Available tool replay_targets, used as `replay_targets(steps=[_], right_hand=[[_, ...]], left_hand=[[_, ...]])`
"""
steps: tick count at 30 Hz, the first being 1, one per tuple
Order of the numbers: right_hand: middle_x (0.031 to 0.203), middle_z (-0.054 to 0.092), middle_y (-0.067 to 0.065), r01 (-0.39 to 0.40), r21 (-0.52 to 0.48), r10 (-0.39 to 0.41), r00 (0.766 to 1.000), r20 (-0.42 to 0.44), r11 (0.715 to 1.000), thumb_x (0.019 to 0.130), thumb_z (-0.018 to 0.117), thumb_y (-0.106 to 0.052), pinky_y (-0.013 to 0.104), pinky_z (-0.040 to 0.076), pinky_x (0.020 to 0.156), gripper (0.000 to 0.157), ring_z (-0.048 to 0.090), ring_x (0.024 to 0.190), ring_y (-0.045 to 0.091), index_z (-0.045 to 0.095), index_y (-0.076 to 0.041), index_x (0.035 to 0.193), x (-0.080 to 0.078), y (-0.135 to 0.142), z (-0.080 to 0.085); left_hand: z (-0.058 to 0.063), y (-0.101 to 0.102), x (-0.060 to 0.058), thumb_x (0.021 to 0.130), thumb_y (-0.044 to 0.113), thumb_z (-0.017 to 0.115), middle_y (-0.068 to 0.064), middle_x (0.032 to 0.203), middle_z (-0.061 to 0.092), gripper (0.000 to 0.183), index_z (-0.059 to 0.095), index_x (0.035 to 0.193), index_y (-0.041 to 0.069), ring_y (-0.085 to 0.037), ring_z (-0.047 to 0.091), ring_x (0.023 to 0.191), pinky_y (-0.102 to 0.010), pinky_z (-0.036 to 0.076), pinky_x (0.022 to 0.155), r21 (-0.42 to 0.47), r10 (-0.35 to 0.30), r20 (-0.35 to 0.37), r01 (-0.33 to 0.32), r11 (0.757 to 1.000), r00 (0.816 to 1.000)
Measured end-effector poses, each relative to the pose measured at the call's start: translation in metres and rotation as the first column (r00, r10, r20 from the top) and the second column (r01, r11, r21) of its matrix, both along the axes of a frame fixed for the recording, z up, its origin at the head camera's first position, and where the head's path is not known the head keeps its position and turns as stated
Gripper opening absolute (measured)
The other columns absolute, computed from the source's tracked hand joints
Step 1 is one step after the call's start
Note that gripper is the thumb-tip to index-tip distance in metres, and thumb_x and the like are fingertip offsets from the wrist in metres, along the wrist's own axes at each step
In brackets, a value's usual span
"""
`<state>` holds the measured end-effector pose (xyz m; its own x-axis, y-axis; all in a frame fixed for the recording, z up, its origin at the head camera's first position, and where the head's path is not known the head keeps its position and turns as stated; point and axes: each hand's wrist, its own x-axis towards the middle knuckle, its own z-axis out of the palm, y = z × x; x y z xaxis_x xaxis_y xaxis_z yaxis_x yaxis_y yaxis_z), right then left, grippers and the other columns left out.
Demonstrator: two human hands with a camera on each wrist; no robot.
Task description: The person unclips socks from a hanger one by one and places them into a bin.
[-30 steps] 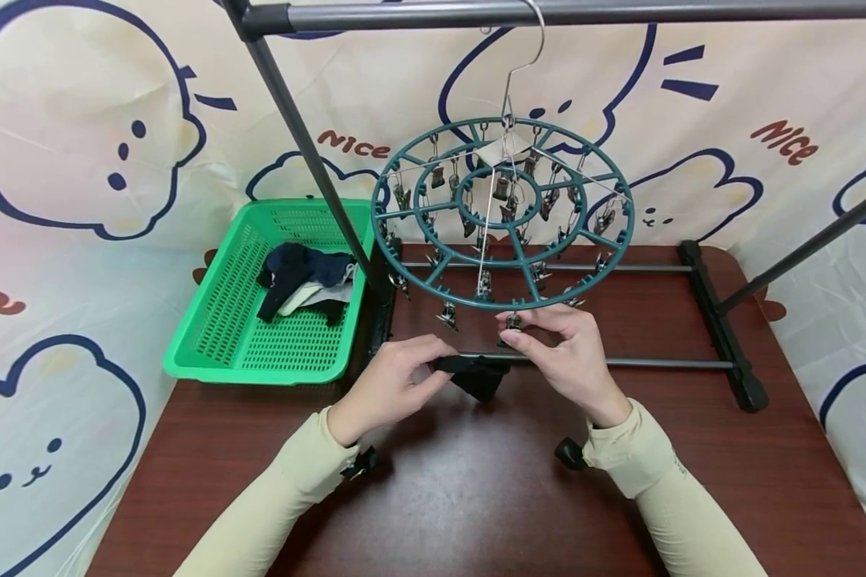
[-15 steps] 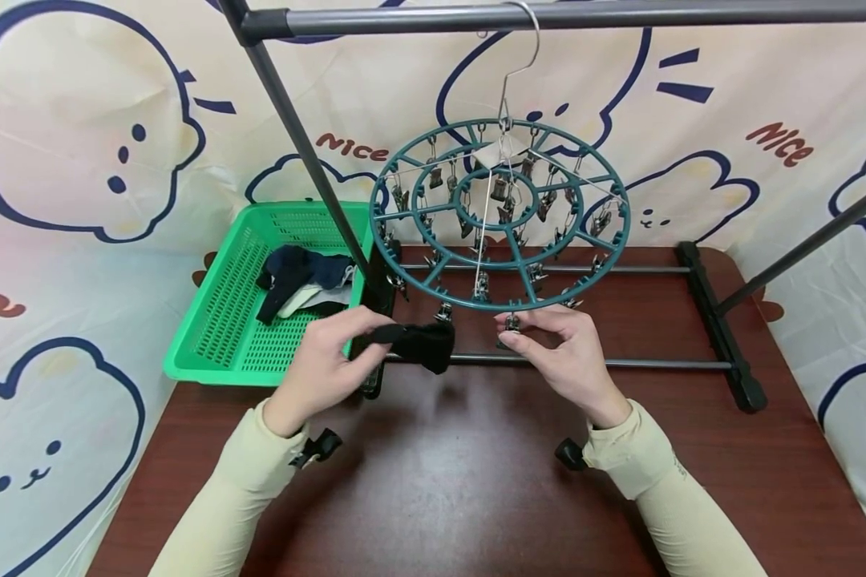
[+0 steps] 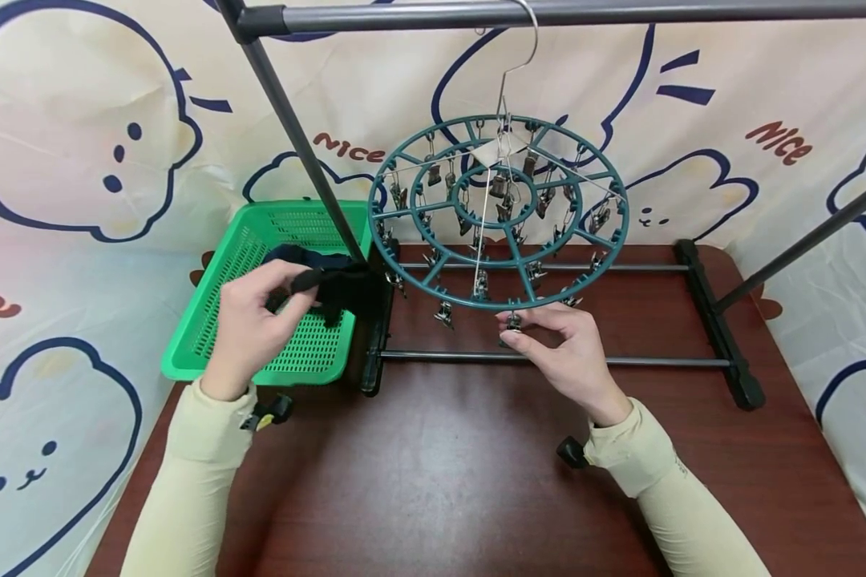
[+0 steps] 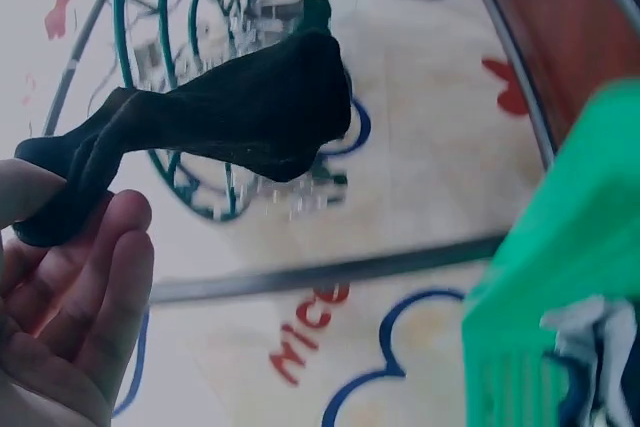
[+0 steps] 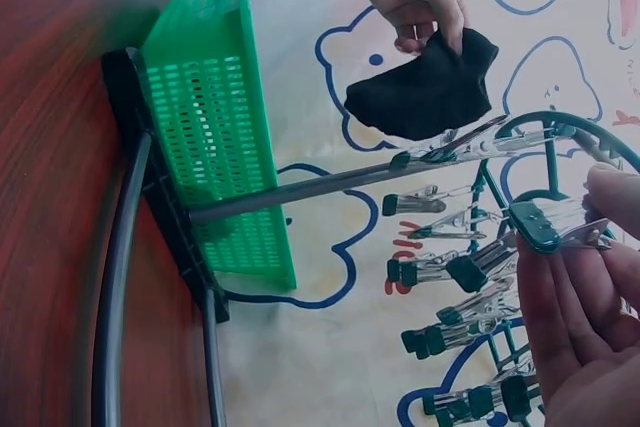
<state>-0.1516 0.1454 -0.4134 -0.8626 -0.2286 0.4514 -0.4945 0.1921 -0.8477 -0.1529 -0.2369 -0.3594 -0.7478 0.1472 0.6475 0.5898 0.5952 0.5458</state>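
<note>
A black sock [image 4: 250, 107] dangles from my left hand [image 3: 252, 324], pinched at one end between thumb and fingers. In the head view, that hand is over the green basket [image 3: 317, 365], and the sock overlaps the basket's right side. My right hand [image 3: 570, 353] pinches a metal clip [image 5: 545, 222] with dark green tips between thumb and fingers. This clip hangs at the near edge of a round teal drying hanger [image 3: 501, 305]. Nothing is gripped in the clip's tips. More clips hang from the hanger's rings.
Dark clothes [image 3: 281, 255] lie in the basket, partly hidden by the left hand and sock. A grey metal rack [image 3: 433, 16] carries the hanger on its top bar and stands on a brown table [image 3: 476, 473]. Its left post [image 3: 296, 132] rises beside the basket.
My left hand has carried the black sock leftward, away from the clip and over to the basket. The right hand stays in place, pinching the clip.
</note>
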Motion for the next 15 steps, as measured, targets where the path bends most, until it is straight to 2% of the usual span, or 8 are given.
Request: replay_targets(steps=[7,11,15], right_hand=[[0.1,0.081,0.008,0.013,-0.002,-0.013,1.0,-0.009,1.0,0.082,0.082,0.006,0.025,0.051,0.084,0.023,0.068,0.1,0.006,0.082,-0.002,0.104,0.0,0.005,0.0],[0.1,0.081,0.005,0.008,-0.012,-0.009,1.0,-0.013,1.0,0.083,0.082,0.007,0.023,0.05,0.085,0.022,0.069,0.1,0.006,0.081,-0.001,0.104,0.001,0.006,0.002],[0.101,0.08,0.012,0.002,-0.015,-0.002,1.0,-0.013,1.0,0.083,0.081,0.007,0.024,0.05,0.085,0.022,0.069,0.101,0.006,0.081,-0.001,0.103,0.0,0.007,0.003]], left_hand=[[0.012,-0.024,-0.017,0.093,0.0,0.069,0.01,0.077,0.069,0.007,0.076,0.091,-0.001,0.009,0.062,0.068,-0.012,0.048,0.069,0.062,0.132,0.014,-0.133,0.989,0.991],[0.011,-0.042,-0.03,0.095,0.003,0.068,0.021,0.078,0.067,0.01,0.075,0.09,-0.003,0.011,0.062,0.066,-0.01,0.048,0.07,0.075,0.216,0.033,-0.218,0.973,0.976],[0.008,-0.062,-0.047,0.096,0.01,0.067,0.033,0.077,0.062,0.015,0.074,0.09,-0.002,0.016,0.059,0.066,-0.008,0.044,0.069,0.038,0.29,0.029,-0.291,0.956,0.957]])
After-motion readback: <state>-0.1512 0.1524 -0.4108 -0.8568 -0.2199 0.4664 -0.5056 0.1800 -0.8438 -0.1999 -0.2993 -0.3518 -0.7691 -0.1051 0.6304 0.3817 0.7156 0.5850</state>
